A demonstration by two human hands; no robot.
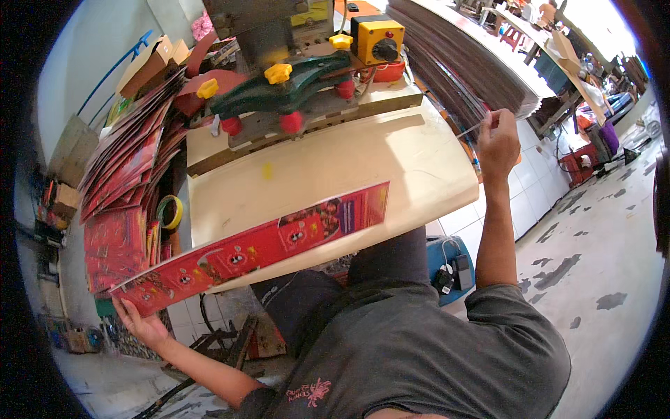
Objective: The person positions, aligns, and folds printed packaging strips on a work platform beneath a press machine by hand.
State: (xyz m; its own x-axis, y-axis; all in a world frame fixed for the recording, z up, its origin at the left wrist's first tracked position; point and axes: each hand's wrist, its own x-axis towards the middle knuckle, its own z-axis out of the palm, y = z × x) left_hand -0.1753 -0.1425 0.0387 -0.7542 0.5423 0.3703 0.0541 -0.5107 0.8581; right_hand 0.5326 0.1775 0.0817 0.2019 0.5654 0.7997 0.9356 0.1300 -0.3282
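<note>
My left hand (144,325) grips the lower left end of a long red printed cardboard strip (241,257), thumb and fingers closed at its corner. The strip slants up to the right across the front of a cream work surface (328,167). Off to the right, my right hand (499,143) is raised with its fingers pinched together beside a tall stack of sheets (474,52). A thin pale strip (469,130) sticks out leftward from those fingers; its kind cannot be made out. Behind the work surface stands a machine with a dark green clamp bar (296,87) and yellow knobs.
A yellow control box (377,40) with a black dial sits on the machine. Heaped red printed sheets (132,164) lie at the left, near a roll of yellow tape (169,211). A blue stool (450,269) bearing black chargers stands by my legs.
</note>
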